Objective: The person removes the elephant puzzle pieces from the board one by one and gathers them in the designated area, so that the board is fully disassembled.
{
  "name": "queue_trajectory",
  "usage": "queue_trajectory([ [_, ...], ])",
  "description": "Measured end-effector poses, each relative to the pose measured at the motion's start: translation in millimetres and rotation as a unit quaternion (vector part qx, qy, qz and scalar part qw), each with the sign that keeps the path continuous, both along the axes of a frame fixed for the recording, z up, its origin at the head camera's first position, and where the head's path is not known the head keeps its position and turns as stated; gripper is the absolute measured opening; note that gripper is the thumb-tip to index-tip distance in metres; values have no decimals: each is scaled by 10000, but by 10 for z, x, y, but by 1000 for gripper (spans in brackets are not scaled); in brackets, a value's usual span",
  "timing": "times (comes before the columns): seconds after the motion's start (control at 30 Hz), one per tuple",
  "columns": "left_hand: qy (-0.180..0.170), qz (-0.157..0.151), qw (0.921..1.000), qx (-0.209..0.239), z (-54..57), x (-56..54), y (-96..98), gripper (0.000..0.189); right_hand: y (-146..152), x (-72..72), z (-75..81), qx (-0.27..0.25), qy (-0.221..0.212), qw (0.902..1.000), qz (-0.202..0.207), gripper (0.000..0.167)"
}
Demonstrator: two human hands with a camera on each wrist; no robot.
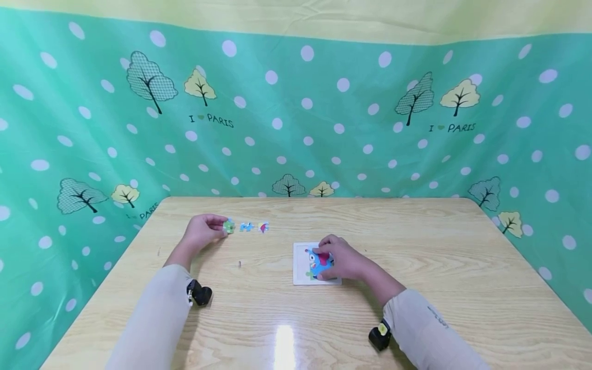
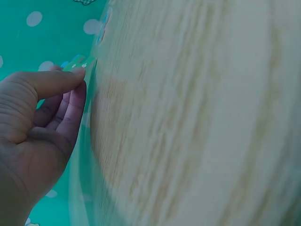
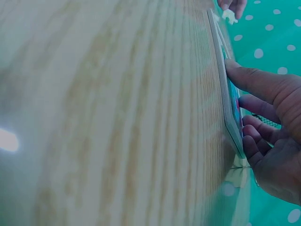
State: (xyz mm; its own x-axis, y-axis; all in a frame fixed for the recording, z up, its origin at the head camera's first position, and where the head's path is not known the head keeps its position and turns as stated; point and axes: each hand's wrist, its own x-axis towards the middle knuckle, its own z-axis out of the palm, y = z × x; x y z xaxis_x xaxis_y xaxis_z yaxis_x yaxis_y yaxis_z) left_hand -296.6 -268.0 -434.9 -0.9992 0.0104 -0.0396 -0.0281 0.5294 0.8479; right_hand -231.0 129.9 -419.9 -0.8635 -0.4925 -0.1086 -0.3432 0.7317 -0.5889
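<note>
Between thumb and fingertips, my left hand (image 1: 203, 228) pinches a green jigsaw puzzle piece (image 1: 228, 226), raised at a slant in the left wrist view, where the piece (image 2: 81, 62) shows small pale marks. To its right lie a blue puzzle piece (image 1: 247, 226) and a white piece with a red patch (image 1: 263, 227). My right hand (image 1: 344, 258) rests on a white-framed puzzle board (image 1: 299, 281). Its thumb and fingertips touch the blue cartoon picture (image 1: 316, 262) assembled inside the frame, hiding the picture's right part. In the right wrist view the board (image 3: 225, 89) lies flat under the spread fingers.
The light wooden table (image 1: 259, 318) carries a small dark speck (image 1: 239, 264) left of the board. A green curtain with white dots and trees (image 1: 296, 118) hangs behind and beside it. Both wrists wear black cameras.
</note>
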Motion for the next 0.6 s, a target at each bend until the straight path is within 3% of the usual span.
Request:
queue_trajectory([
  [0.33,57,-138,9961,-870,21,-83,20,38,10,4,11,7,0,10000,0,63],
  [0.6,-100,-321,9955,-883,33,-94,11,38,4,-1,12,-7,18,10000,19,63],
])
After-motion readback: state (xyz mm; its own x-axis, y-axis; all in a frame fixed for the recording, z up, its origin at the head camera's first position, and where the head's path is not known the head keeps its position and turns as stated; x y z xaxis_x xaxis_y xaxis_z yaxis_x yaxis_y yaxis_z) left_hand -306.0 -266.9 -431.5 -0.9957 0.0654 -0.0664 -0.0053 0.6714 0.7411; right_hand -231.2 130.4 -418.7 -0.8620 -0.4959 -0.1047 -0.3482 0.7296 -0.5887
